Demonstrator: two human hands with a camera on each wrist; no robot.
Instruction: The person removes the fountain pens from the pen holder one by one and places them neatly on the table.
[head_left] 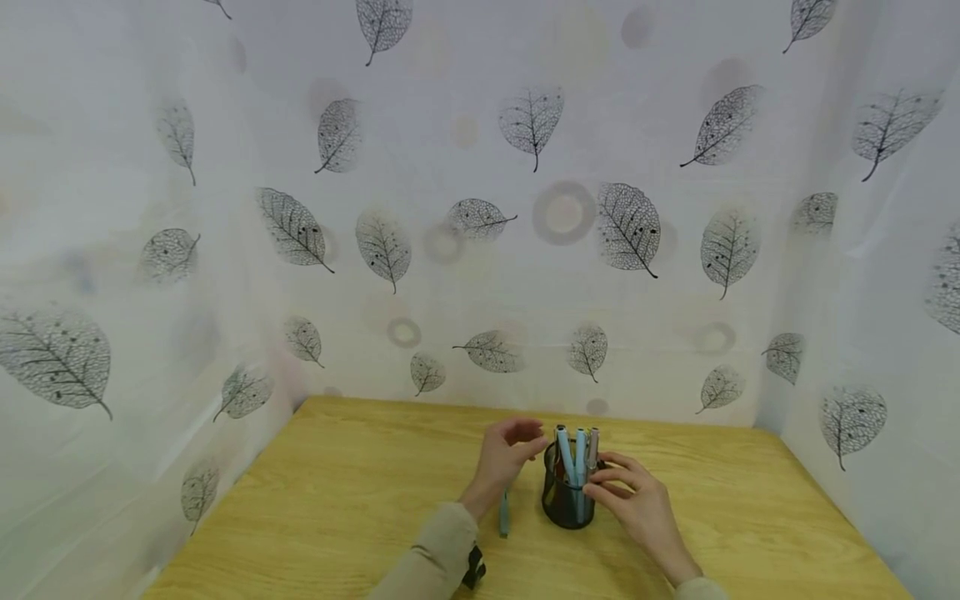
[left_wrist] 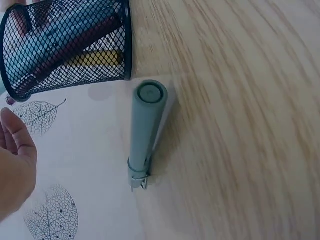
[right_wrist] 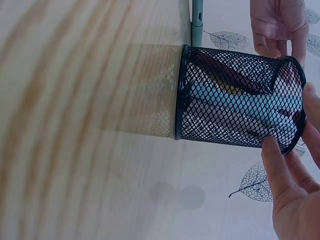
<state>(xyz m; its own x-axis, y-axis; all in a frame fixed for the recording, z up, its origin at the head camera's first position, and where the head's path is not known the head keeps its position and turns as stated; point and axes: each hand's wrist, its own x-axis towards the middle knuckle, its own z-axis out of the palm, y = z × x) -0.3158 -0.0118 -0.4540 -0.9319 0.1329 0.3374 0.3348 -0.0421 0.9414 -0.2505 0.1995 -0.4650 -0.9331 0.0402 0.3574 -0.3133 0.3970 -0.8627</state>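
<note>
A black mesh pen holder stands upright on the table, with several pens in it. Two light blue pens and a brownish pen rise above its rim; a yellow one shows through the mesh. My right hand holds the holder near its rim, thumb on one side and fingers on the other. Just left of the rim, my left hand hovers with loosely bent fingers and nothing in them. Below it a grey-green pen with a clip lies on the table, partly hidden in the head view.
The wood-grain table reaches back to a pale curtain printed with dark leaves, which also encloses both sides. A black strap shows at my left wrist, by the sleeve.
</note>
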